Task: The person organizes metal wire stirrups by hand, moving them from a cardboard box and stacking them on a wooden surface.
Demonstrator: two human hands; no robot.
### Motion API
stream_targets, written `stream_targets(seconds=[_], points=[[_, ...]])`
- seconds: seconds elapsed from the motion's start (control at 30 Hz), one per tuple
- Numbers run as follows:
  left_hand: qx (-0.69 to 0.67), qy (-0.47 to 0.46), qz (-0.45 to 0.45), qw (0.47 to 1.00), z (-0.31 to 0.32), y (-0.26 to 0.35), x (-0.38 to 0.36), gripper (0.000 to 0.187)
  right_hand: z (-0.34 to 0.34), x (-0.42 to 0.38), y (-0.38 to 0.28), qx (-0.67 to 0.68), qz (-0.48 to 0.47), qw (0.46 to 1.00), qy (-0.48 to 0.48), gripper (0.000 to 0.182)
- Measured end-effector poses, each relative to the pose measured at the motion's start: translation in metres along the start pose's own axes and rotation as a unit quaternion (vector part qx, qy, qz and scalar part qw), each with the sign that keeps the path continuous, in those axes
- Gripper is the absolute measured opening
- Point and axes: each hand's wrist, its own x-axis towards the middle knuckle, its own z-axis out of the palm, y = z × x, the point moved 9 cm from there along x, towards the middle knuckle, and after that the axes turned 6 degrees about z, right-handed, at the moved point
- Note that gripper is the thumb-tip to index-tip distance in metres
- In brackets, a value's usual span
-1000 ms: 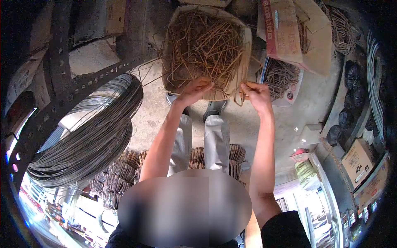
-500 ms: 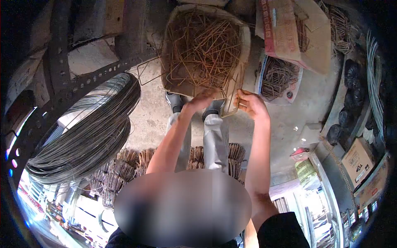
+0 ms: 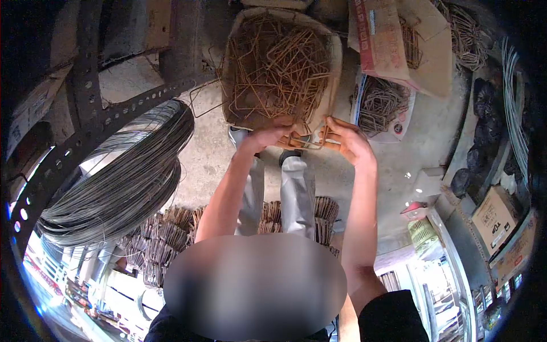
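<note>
Between my two hands is a bent wire stirrup (image 3: 311, 145), a rusty open frame held level just in front of a sack-like bin. My left hand (image 3: 268, 137) pinches its left end, fingers curled round the wire. At its right end, my right hand (image 3: 352, 142) has the thumb and fingers closed about the bent side. The bin (image 3: 337, 62) lies beyond both hands and holds a tangled heap of rusty bent wire pieces (image 3: 285, 62).
A big coil of wire (image 3: 119, 176) hangs at left beside a perforated metal post (image 3: 114, 111). Tied bundles of bent wire (image 3: 165, 231) stand near my legs. On the right are a box of wire pieces (image 3: 382, 105), a tilted cardboard carton (image 3: 393, 57) and a TOP carton (image 3: 494, 219).
The stirrup has turned from nearly upright at my right hand to lying across between both hands. My left hand has moved slightly left and closed on its end.
</note>
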Motion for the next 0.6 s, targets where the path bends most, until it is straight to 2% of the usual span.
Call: stream_targets(seconds=[0.07, 0.1, 0.17, 0.3, 0.37, 0.4, 0.47, 0.5, 0.53, 0.57, 0.6], points=[[0.029, 0.053, -0.077, 0.995, -0.002, 0.013, -0.014, 0.040, 0.005, 0.006, 0.002, -0.003, -0.006, 1.000, 0.005, 0.032], [0.029, 0.054, -0.078, 0.995, -0.008, 0.007, -0.011, 0.040, 0.003, 0.011, 0.004, -0.028, -0.016, 0.999, 0.038, 0.032], [0.125, 0.026, 0.009, 0.992, -0.019, 0.006, 0.004, 0.039, 0.004, 0.015, 0.006, -0.054, -0.026, 0.996, 0.071, 0.032], [0.071, 0.073, -0.054, 0.993, -0.042, -0.003, 0.001, 0.037, 0.002, 0.021, 0.013, -0.077, -0.006, 0.992, 0.096, 0.035], [0.008, 0.141, 0.012, 0.990, -0.054, 0.008, -0.002, 0.032, -0.003, 0.029, 0.021, -0.084, 0.003, 0.992, 0.096, 0.034], [0.008, 0.140, 0.011, 0.990, -0.055, 0.005, 0.000, 0.032, -0.009, 0.038, 0.029, -0.058, 0.019, 0.994, 0.090, 0.033], [0.135, 0.208, 0.091, 0.965, -0.072, 0.008, 0.006, 0.036, -0.017, 0.055, 0.044, -0.032, 0.034, 0.995, 0.083, 0.032], [0.135, 0.208, 0.091, 0.964, -0.086, -0.016, 0.018, 0.036, -0.016, 0.065, 0.052, 0.021, 0.037, 0.998, 0.054, 0.030], [0.354, 0.216, 0.148, 0.898, -0.100, -0.032, 0.032, 0.037, -0.013, 0.071, 0.056, 0.075, 0.039, 0.996, 0.024, 0.029], [0.554, 0.212, 0.196, 0.781, -0.099, -0.035, 0.038, 0.039, -0.010, 0.074, 0.055, 0.075, 0.039, 0.996, 0.023, 0.029], [0.554, 0.213, 0.197, 0.780, -0.095, -0.030, 0.036, 0.039, -0.006, 0.077, 0.056, 0.055, 0.039, 0.998, 0.020, 0.033]])
